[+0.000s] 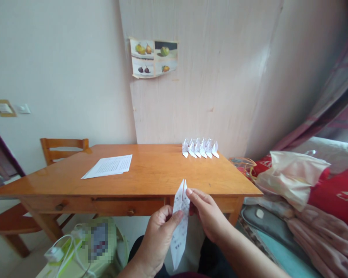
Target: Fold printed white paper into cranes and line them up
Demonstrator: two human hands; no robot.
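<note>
White printed paper (pixel 179 235), a slim folded diamond, is before the table (pixel 153 177); left hand (pixel 162 231) and right hand (pixel 208 214) pinch it, folding seemingly unfinished; upright folded pieces (pixel 203 149) appear complete; sheets (pixel 111 166) lie unfolded.

Soft light, faint glare on the wall (pixel 226 77), wide-angle edge distortion.

ahead of the held folded paper (pixel 179 236), a wide bare stretch of wooden table (pixel 156 175) leaves passage between printed sheets (pixel 108 166) at left and a row of paper pieces (pixel 203 148) at far right; the wall (pixel 220 92) stops reach behind, and bags (pixel 297 179) crowd the right side.
</note>
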